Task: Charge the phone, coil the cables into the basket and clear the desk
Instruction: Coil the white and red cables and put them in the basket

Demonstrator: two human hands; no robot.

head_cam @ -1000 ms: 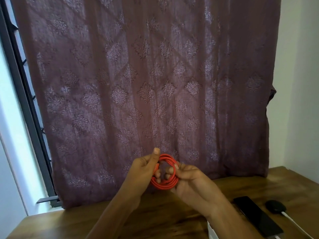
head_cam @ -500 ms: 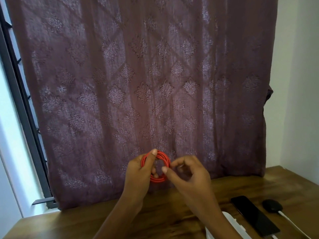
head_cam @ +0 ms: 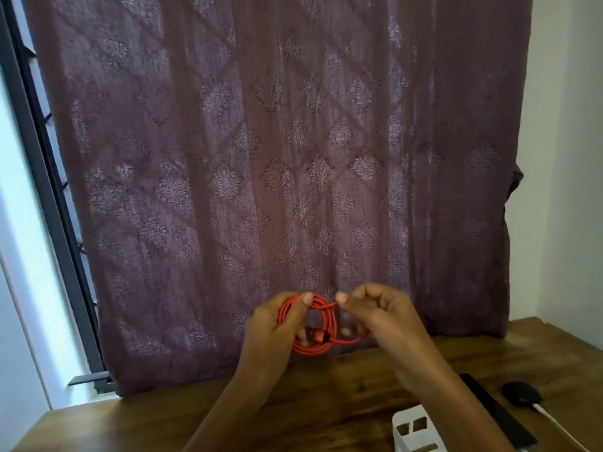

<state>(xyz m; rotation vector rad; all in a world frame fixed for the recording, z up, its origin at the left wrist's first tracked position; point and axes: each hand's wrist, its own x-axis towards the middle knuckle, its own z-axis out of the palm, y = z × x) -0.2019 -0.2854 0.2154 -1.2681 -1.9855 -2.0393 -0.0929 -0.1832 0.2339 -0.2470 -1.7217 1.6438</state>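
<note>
Cable (head_cam: 321, 322), red and wound into a ring that stands upright facing the camera, is held in the air above the desk (head_cam: 326, 399) near its far edge; the left hand (head_cam: 272, 331) wraps its left side, thumb over the top, while the right hand (head_cam: 380, 316) pinches a loose strand leading sideways. Its plug is hard to make out. The phone (head_cam: 496, 411) is partly behind the right arm, a black charger (head_cam: 520, 395) beside it, and a white basket (head_cam: 416, 430) is cut off by the bottom edge, contents unseen.

A patterned maroon curtain (head_cam: 277, 158) hangs beside a dark window frame (head_cam: 42, 190).
</note>
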